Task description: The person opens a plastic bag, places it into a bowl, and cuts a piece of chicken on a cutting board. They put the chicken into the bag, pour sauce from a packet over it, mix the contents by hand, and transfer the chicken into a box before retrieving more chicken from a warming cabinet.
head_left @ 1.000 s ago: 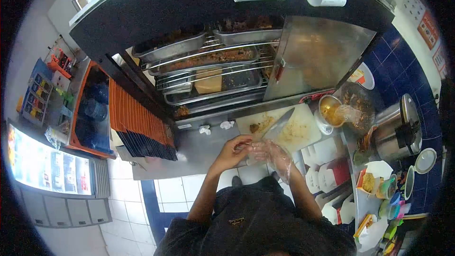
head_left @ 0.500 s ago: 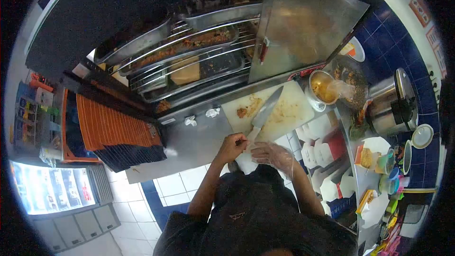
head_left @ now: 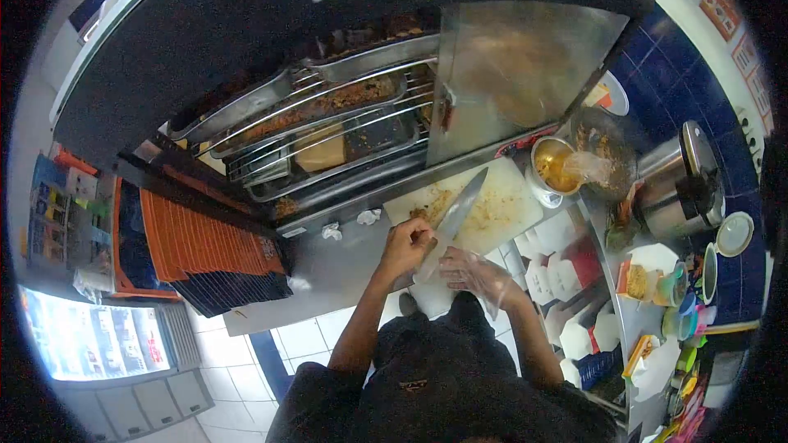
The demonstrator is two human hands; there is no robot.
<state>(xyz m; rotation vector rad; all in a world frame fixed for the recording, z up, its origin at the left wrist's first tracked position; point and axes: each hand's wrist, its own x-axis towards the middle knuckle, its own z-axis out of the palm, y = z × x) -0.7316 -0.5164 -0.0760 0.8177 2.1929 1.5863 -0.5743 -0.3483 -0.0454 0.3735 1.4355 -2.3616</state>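
My left hand [head_left: 405, 248] is bare, its fingers pinched together on the edge of a clear plastic glove [head_left: 428, 264] between the hands. A clear glove covers my right hand [head_left: 476, 271], whose fingers are bent toward the left; what they grip, if anything, is unclear. Just beyond both hands, a large knife [head_left: 465, 199] lies across the white cutting board [head_left: 525, 189], its handle end partly hidden near my left hand. Brown food crumbs [head_left: 427, 210] are scattered on the board.
A metal bowl of yellow liquid [head_left: 556, 166] stands right of the board, with a steel pot [head_left: 669, 184] beyond. Trays on wire racks [head_left: 328, 148] are behind. Orange stacked trays [head_left: 205, 238] stand left, crumpled foil [head_left: 368, 216] nearer. Takeaway boxes [head_left: 579, 336] sit at the lower right.
The view has shifted, showing more of the floor and papers at the top. Both hands are slightly further right, and more of the clear plastic shows between them.
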